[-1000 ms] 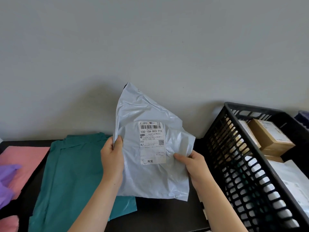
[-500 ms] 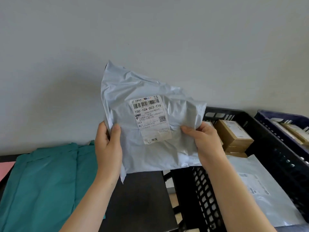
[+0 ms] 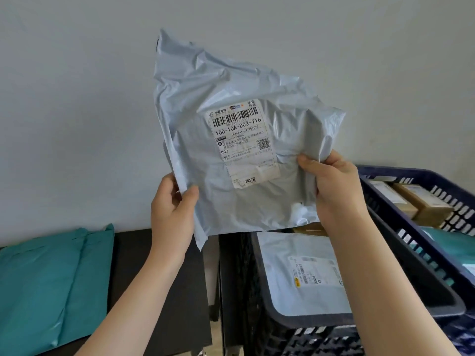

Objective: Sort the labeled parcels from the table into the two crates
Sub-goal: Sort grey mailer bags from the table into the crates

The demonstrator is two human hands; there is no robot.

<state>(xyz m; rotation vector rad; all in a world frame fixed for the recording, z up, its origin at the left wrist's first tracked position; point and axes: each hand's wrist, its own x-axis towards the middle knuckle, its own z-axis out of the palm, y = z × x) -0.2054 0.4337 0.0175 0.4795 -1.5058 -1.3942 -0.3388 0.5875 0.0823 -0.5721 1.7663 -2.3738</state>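
At the near edge, a dark worktop (image 3: pixel 128 265) carries a teal parcel (image 3: pixel 46 283) on the left. To its right stands a black crate (image 3: pixel 416 283) with a grey parcel (image 3: pixel 295 265) lying flat inside, label up, and a brown box (image 3: pixel 308 231) mostly hidden at its far end. Above these, two bare hands hold up a crumpled grey bag (image 3: pixel 231 80) — clear of the worktop, its lower edge over the far end of the black crate in this view. The left hand (image 3: pixel 172 209) takes the lower left edge, its grip pinching the plastic with the thumb in front and the fingers behind. The right hand (image 3: pixel 334 191) takes the right edge, its grip likewise closed on the plastic, thumb across the front. The white label (image 3: pixel 244 142) on the bag faces the camera, slightly tilted, and reads 100-10A-D03-T16. Further right, just beside the black crate, a blue crate (image 3: pixel 411 173) holds brown cartons (image 3: pixel 421 204) and a second teal parcel (image 3: pixel 455 242). Behind everything — a plain pale wall (image 3: pixel 77 98).
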